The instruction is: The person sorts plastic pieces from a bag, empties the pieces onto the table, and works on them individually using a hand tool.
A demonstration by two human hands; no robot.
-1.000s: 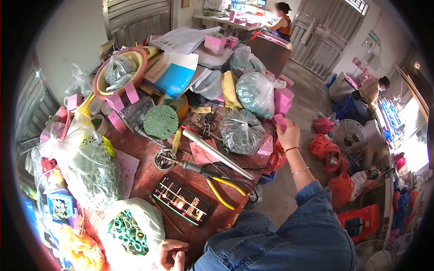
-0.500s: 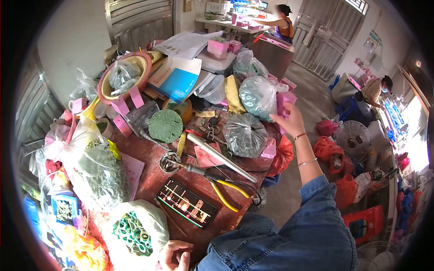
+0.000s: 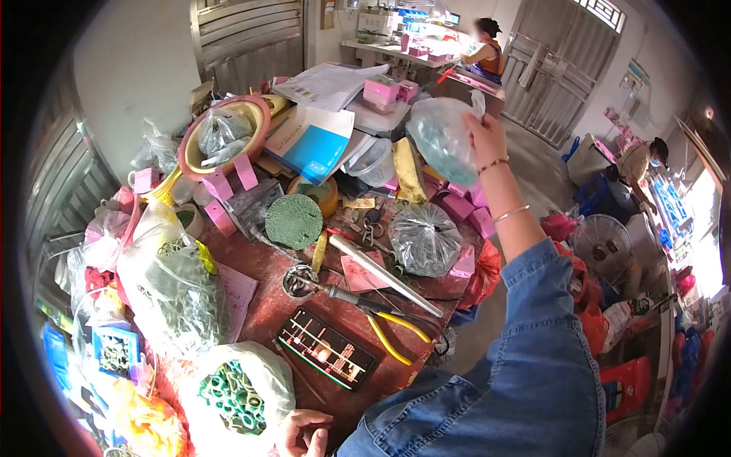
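Note:
My right hand (image 3: 486,141) grips the knotted top of a clear plastic bag (image 3: 442,137) with blue-green contents, held above the far right of the table. My left hand (image 3: 304,433) rests at the near table edge, fingers loosely curled and thumb apart, with nothing visible in it. Beside it stands an opened plastic bag of green rings (image 3: 232,396). A smartphone (image 3: 326,347) with a lit screen lies just beyond. Another tied clear bag (image 3: 425,238) with dark contents sits below the lifted one, near pink boxes (image 3: 457,204).
On the red table (image 3: 263,263) lie yellow-handled pliers (image 3: 392,339), a white stick-like tool (image 3: 384,274), a green round block (image 3: 294,222) and a large filled bag (image 3: 175,289). A basin (image 3: 255,114) and papers (image 3: 324,84) are farther back. Two people work at distant benches.
My right hand has closed on the bag's top and lifted it up off the pile, uncovering pink boxes. The view has shifted slightly; my left hand stays near the ring bag.

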